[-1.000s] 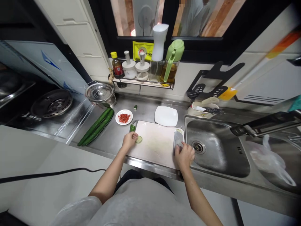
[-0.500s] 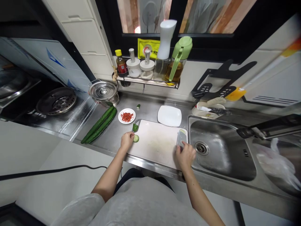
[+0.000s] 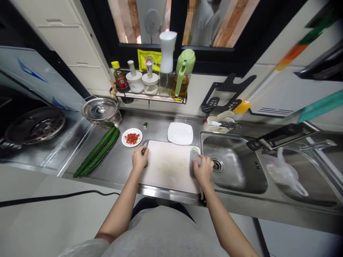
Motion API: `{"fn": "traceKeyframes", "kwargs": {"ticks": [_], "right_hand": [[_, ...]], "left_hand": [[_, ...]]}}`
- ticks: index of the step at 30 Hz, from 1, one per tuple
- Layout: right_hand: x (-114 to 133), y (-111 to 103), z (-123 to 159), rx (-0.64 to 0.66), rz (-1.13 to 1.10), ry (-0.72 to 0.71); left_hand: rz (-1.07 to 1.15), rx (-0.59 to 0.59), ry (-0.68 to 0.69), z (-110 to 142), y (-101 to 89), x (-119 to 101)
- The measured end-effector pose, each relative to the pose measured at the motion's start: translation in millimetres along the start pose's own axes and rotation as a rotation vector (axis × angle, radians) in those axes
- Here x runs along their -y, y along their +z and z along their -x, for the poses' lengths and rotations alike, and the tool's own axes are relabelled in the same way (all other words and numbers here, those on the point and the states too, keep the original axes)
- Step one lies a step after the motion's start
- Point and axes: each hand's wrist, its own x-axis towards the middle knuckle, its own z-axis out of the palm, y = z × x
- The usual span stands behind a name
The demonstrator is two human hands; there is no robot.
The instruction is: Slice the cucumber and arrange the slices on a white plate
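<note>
A pale cutting board (image 3: 166,171) lies on the steel counter in front of me. At its left edge my left hand (image 3: 139,160) is closed, fingertips pinching a dark green cucumber piece (image 3: 144,152). A cut cucumber piece (image 3: 146,164) shows just under that hand, mostly hidden. At the board's right side my right hand (image 3: 204,169) has its fingers closed on the broad blade of a kitchen knife (image 3: 193,156), whose dark handle points toward me below the wrist. Beyond the blade a cucumber slice (image 3: 195,149) is partly visible.
Two whole cucumbers (image 3: 98,151) lie at left, beside a plate of chopped red pieces (image 3: 132,137). A small cucumber end (image 3: 145,125) rests behind. An empty white plate (image 3: 180,133) stands behind the board, a sink (image 3: 235,167) at right, a lidded pot (image 3: 100,110) at back left.
My left hand has moved from the cucumber slice to the cucumber piece farther back, now covering it. My right fingers have curled more over the blade. The view has swung to the right.
</note>
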Motion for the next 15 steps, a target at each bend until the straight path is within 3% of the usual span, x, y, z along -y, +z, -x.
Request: {"fn": "traceKeyframes", "kwargs": {"ticks": [7, 15], "right_hand": [[-1, -2, -77, -0.001, -0.043, 0.006], [-4, 32, -141, 0.414, -0.084, 0.252]], "left_hand": [[0.043, 0.104, 0.045, -33, 52.8, -43], [-0.082, 0.323, -0.115, -80, 116.5, -72]]}}
